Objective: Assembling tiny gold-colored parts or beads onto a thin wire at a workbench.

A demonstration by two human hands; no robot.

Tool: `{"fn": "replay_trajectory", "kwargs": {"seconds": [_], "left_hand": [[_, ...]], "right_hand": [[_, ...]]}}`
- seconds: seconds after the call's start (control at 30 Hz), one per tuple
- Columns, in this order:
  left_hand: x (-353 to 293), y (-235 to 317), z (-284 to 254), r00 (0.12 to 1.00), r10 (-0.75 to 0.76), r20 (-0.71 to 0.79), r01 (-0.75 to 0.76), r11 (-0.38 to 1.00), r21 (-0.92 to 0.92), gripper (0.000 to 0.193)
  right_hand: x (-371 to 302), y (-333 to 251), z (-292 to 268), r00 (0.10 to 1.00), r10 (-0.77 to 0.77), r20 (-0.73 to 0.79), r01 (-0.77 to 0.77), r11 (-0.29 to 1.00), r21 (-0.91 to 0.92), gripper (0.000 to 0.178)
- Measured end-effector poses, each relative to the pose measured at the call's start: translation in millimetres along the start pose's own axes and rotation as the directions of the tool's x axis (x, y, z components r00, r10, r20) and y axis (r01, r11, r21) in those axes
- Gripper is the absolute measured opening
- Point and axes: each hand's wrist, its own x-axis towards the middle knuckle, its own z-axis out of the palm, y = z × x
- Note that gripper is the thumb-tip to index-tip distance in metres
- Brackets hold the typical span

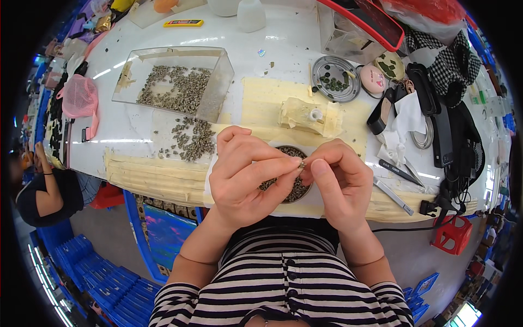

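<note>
- The left hand [245, 177] pinches a tiny grey part [302, 164] with the tips of its thumb and pointing finger.
- The right hand [343, 182] is curled, with its thumb and pointing finger right by the other side of that part. I cannot tell if they pinch it too.
- One part is being worked on, I think. Lots more look left to do, but I cannot tell which ones are done.
- The tiny grey part is between the two hands, up above a round dish [296, 147].
- The dish sits between the hands on the desk [294, 60], full of little parts [297, 192] like it. The left hand hides some of it.
- Past the left hand, a loose pile [193, 139] of these parts lies beside a clear box [224, 82] that holds many more.
- Just past the dish is a block wrapped in tan tape [294, 117].
- Farther out is a round clear tray [343, 98] with dark green bits.
- To the right of the right hand lie black tweezers [399, 170] and a thin silver tool [393, 195].
- Far to the left, another person [52, 196] shows.
</note>
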Motion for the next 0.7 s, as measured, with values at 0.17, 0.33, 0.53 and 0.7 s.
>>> {"fn": "replay_trajectory", "kwargs": {"seconds": [0.17,0.33,0.53,0.7], "left_hand": [[-0.5,0.3,-0.6,1.000,-0.003,0.007,0.003,1.000,-0.006,0.025],[0.0,0.1,-0.7,1.000,0.012,0.014,-0.012,0.999,-0.038,0.026],[1.1,1.7,-0.6,1.000,0.003,0.008,-0.003,1.000,-0.025,0.026],[-0.5,1.2,0.2,1.000,-0.006,-0.005,0.006,1.000,0.017,0.026]], "right_hand": [[-0.8,-1.6,0.4,0.999,0.037,0.006,-0.037,0.999,0.007,0.004],[0.0,-1.2,0.8,0.999,0.046,0.027,-0.046,0.999,0.024,0.003],[0.0,-2.1,1.2,1.000,0.027,0.009,-0.028,0.999,0.034,0.003],[0.4,2.8,1.0,0.993,-0.117,-0.023,0.114,0.989,-0.096,0.002]]}}
